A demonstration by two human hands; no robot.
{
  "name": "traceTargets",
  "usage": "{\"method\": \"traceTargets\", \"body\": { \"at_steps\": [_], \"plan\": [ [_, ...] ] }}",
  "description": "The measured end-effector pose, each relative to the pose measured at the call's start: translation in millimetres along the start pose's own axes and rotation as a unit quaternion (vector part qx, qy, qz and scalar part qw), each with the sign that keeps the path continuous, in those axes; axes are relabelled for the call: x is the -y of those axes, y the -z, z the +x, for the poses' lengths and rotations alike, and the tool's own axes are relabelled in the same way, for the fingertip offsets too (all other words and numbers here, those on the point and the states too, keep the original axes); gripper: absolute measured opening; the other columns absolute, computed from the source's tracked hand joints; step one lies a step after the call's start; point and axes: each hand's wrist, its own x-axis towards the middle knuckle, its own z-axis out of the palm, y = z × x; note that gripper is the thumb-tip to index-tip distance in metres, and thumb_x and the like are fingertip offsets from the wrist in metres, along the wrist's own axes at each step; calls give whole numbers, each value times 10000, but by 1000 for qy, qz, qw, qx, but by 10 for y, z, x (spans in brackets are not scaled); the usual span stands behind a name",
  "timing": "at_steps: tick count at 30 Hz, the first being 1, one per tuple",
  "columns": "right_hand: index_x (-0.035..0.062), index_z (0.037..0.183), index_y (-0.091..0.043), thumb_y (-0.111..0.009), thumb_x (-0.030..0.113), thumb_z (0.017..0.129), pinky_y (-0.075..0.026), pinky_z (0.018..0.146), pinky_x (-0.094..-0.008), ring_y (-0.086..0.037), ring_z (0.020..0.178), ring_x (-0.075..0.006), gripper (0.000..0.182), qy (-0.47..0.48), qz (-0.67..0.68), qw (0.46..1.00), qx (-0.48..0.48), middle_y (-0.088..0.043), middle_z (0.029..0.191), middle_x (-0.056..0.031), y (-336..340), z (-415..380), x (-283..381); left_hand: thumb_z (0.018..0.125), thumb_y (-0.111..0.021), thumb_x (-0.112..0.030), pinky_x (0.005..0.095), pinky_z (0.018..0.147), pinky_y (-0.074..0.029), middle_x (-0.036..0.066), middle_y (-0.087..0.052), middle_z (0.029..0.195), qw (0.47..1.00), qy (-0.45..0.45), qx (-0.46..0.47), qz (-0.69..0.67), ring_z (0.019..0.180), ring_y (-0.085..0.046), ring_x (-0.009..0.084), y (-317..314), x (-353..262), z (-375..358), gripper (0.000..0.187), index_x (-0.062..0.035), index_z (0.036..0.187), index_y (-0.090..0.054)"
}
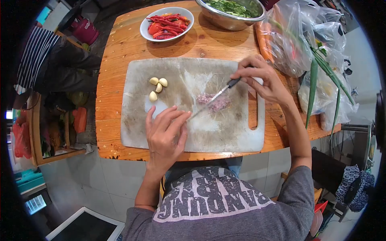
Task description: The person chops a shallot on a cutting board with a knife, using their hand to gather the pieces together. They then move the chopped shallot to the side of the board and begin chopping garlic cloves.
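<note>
My right hand grips a kitchen knife by its dark-and-white handle, the blade slanting down to the left across the cutting board. Finely chopped, pinkish shallot lies in a small heap beneath and beside the blade. My left hand hovers over the board's near left part, fingers apart, with its fingertips right at the knife's tip. Beyond those fingers several peeled garlic cloves rest on the board.
Behind the board stand a white bowl of red chillies and a metal bowl of chopped greens. Plastic bags with carrots and green onions crowd the right side. A person in a striped top is at the left.
</note>
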Motion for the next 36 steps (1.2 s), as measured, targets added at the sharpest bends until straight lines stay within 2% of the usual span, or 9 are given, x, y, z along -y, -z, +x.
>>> {"method": "traceTargets", "body": {
  "at_steps": [6,13,19,24,27,30,34,36],
  "plan": [
    [142,1135,-778,-686,38,874,-422,954,-388,-541,1038,-253,295,38,4,999,-8,-634,1036,-53,-178,363,-222,770,-652,56,531,1188,-291,89,-678,1148,998,26,3,58,1193,-629,266,-80,94,94,529,-81,1278,-695],
    [126,1122,-774,-693,50,879,-424,964,-383,-540,1039,-261,267,10,26,1000,1,-627,1039,-56,-265,272,-356,770,-653,51,531,1186,-289,93,-658,1126,998,8,23,59,1170,-622,265,-123,55,139,539,-73,1293,-687],
    [111,1148,-757,-688,2,849,-447,937,-385,-547,1045,-272,326,-19,-27,999,-18,-613,1051,-56,-133,-120,-208,765,-700,29,531,1146,-331,68,-648,1026,999,-39,10,37,1078,-635,241,-273,-10,146,468,-84,1219,-724],
    [104,1208,-729,-676,-42,834,-477,896,-393,-558,1036,-300,404,-20,-87,996,-27,-603,1074,-81,-83,-362,-122,750,-700,67,481,1075,-412,61,-666,962,997,-59,29,30,977,-646,272,-217,62,299,444,-88,1164,-743],
    [103,1215,-725,-700,-2,837,-474,911,-413,-568,1036,-312,393,-42,-110,991,-61,-598,1085,-94,-20,-505,-39,755,-694,62,456,1031,-450,81,-669,932,997,-68,23,11,952,-645,288,-219,142,417,363,-69,1091,-740],
    [103,1225,-719,-729,47,834,-476,918,-422,-582,1040,-312,395,-18,-150,985,-81,-607,1089,-97,-69,-483,152,772,-689,52,445,1004,-463,94,-676,946,996,-81,35,12,954,-644,307,-196,171,472,268,-53,1017,-724],
    [108,1231,-713,-736,80,843,-479,926,-426,-588,1056,-319,390,-45,-120,991,-45,-614,1104,-103,-134,-598,42,793,-684,41,452,1015,-458,99,-651,941,996,-90,12,25,960,-638,299,-129,82,545,211,-45,985,-704],
    [104,1234,-705,-727,70,850,-482,929,-423,-587,1063,-327,386,-41,-121,991,-39,-616,1109,-108,-168,-593,5,802,-687,34,452,1012,-459,99,-661,946,995,-92,33,14,962,-639,301,-136,118,560,200,-48,984,-704]
  ]
}}
